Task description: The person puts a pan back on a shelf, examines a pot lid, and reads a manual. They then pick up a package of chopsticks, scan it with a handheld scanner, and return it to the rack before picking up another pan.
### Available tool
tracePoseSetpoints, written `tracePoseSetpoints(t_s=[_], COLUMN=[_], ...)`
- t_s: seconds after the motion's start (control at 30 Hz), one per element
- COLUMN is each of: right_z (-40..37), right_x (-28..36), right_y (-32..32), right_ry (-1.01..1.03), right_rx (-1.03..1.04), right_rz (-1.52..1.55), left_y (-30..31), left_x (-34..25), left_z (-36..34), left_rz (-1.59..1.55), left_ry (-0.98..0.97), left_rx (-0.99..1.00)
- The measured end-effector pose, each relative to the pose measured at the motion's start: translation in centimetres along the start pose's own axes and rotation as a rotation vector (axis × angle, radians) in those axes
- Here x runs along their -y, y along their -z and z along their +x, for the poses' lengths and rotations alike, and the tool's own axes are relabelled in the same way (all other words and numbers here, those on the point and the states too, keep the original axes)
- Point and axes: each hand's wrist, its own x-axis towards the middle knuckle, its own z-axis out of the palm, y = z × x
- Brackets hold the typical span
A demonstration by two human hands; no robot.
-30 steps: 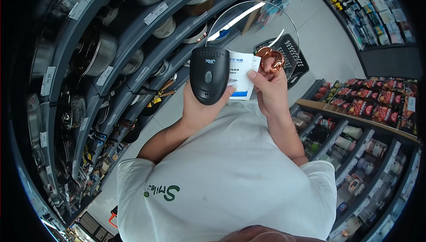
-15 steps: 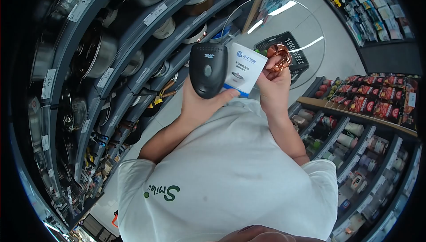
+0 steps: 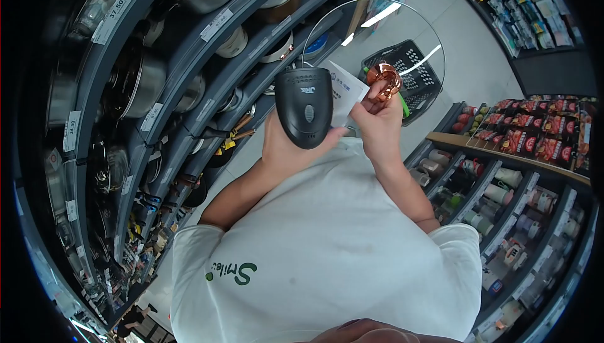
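Observation:
My left hand [image 3: 284, 144] is closed around a black handheld barcode scanner [image 3: 304, 107], seen from its rounded back. Its thumb points toward the lower edge of a white folded leaflet [image 3: 343, 93] with blue printing. My right hand [image 3: 382, 128] holds a round clear glass lid [image 3: 402, 28] by its shiny copper-coloured knob [image 3: 384, 81]. The right fingertips also reach the leaflet's right edge. Part of the leaflet is hidden behind the scanner, and most left-hand fingers are out of sight behind it.
A dark plastic shopping basket [image 3: 428, 82] stands on the floor beyond the lid. Shelves on the left carry metal pots [image 3: 143, 85] and pans with price labels. On the right are cups [image 3: 503, 186] on shelves and red packages [image 3: 535, 126] above them.
The scanner has shifted slightly right and down, now covering more of the leaflet. The lid and my right hand have moved a little left, and the leaflet has turned at an angle.

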Motion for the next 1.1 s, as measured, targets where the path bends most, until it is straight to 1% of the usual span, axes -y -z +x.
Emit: tracePoseSetpoints(t_s=[0.03, 0.07, 0.1, 0.17, 0.2, 0.23, 0.3, 0.37, 0.4, 0.5, 0.63, 0.73, 0.83, 0.9, 1.1], right_z=[0.0, 0.0, 0.0, 0.1, 0.2, 0.3, 0.5, 1.1, 1.3, 1.8, 2.1, 2.3, 2.3, 2.2, 2.3], right_x=[0.3, 0.4, 0.2, -0.4, -0.1, 0.5, 0.9, 1.2, 1.6, 2.3, 2.9, 2.8, 2.8, 2.9, 2.6], right_y=[-0.4, -0.7, -0.5, 0.1, 0.0, -0.2, 0.2, 1.5, 1.6, 2.2, 2.2, 2.6, 2.6, 2.4, 2.6], right_ry=[-0.017, -0.034, -0.035, 0.017, 0.016, 0.003, -0.014, -0.100, -0.140, -0.196, -0.229, -0.216, -0.205, -0.183, -0.172], right_rx=[0.001, 0.005, 0.007, 0.057, 0.057, 0.056, 0.057, 0.069, 0.061, 0.080, 0.087, 0.087, 0.099, 0.107, 0.081], right_rz=[0.039, 0.077, 0.078, 0.014, 0.014, 0.066, 0.118, 0.154, 0.180, 0.220, 0.257, 0.265, 0.272, 0.289, 0.223], left_y=[-0.1, -0.4, -0.5, -0.5, -0.1, 0.5, 1.2, 1.5, 1.9, 3.1, 2.7, 2.9, 2.8, 2.6, 2.5], left_x=[-0.1, -0.4, -0.4, -0.1, 0.5, 1.1, 1.2, 1.3, 0.9, 1.4, 0.8, 0.9, 1.1, 1.1, 1.0], left_z=[0.1, 0.2, 0.3, 0.4, 0.1, -0.2, -0.9, -0.4, 0.0, 0.5, 0.2, -0.3, -0.6, -0.6, -0.8], left_rz=[0.022, 0.011, 0.012, -0.013, -0.043, -0.106, -0.356, -0.651, -0.787, -0.951, -0.937, -0.881, -0.880, -0.833, -0.672], left_ry=[-0.040, -0.048, -0.048, 0.009, 0.038, 0.063, 0.270, 0.342, 0.359, 0.320, 0.307, 0.328, 0.274, 0.201, 0.168], left_rx=[0.013, -0.030, -0.032, -0.052, -0.023, -0.002, -0.101, -0.236, -0.254, -0.157, -0.188, -0.186, -0.172, -0.196, -0.226])
